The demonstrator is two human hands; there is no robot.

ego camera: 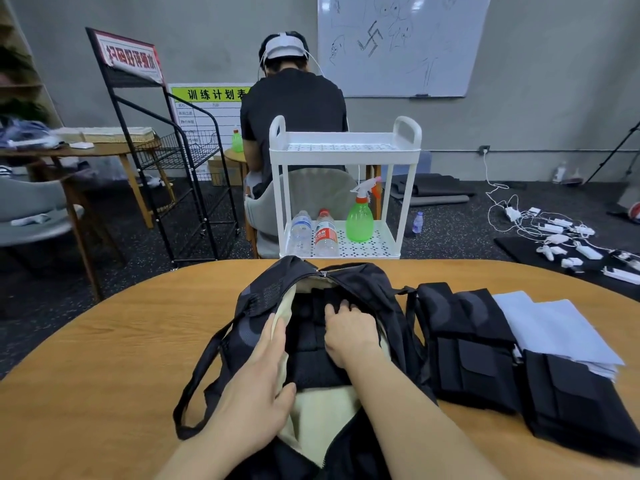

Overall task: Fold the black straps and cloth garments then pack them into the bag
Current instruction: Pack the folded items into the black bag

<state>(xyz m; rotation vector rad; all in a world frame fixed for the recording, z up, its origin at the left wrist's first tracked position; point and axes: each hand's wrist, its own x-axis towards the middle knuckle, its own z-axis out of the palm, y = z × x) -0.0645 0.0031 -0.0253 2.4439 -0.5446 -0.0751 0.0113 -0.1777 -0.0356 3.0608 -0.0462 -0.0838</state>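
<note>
1. 1 black bag (367,282) lies unzipped on the wooden table (104,341), its cream lining showing.
2. 1 folded black strap bundle (311,344) sits inside the bag's opening.
3. The left hand (256,393) holds the bag's left edge, fingers stretched along the lining and thumb bent over the rim, spreading the opening.
4. The right hand (349,327) is inside the bag, palm down, fingers curled onto the strap bundle, pressing it.
5. 2 more folded black strap bundles lie on the table right of the bag: 1 just beside it (467,344), 1 nearer the table's right edge (571,403), touching each other.
6. 1 stack of folded white cloth (557,327) rests behind those 2 bundles.
7. Beyond the table stands 1 white cart (346,150) holding 2 water bottles and 1 green spray bottle (360,220).
</note>
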